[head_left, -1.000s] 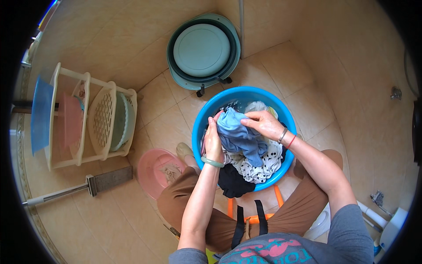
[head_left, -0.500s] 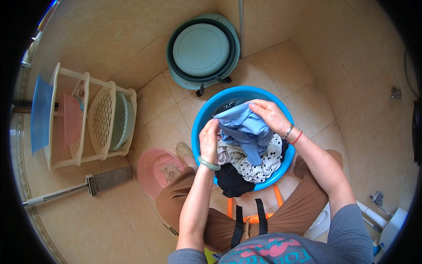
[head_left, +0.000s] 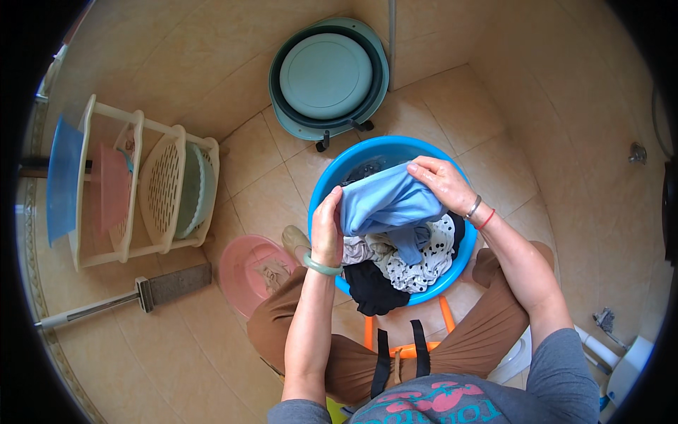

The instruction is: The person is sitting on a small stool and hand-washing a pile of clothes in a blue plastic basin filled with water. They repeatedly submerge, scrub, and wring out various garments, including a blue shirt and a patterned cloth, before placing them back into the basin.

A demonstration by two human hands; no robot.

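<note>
A light blue garment [head_left: 390, 201] is stretched between my two hands above a round blue basin [head_left: 432, 295]. My left hand [head_left: 327, 227], with a pale green bangle at the wrist, pinches its left edge. At its upper right edge, my right hand [head_left: 443, 185] has its fingers closed on the cloth. The lower part of the garment hangs down onto other laundry. Below it in the basin lie a white cloth with black dots [head_left: 417, 272], a black cloth [head_left: 373, 288] draped over the near rim, and some pale cloth. Something dark sits at the far side, partly hidden.
A pink basin [head_left: 236, 279] with a crumpled item stands left of my foot. Further left are a cream shelf rack [head_left: 134, 185] holding basins and a flat mop [head_left: 173, 286] on the floor. A grey-green folding tub [head_left: 326, 76] leans against the far wall. Orange stool legs [head_left: 446, 314] show between my knees.
The light blue garment is spread wider and smoother between my hands, its near edge lower. My left hand has shifted slightly left; my right hand has moved slightly right.
</note>
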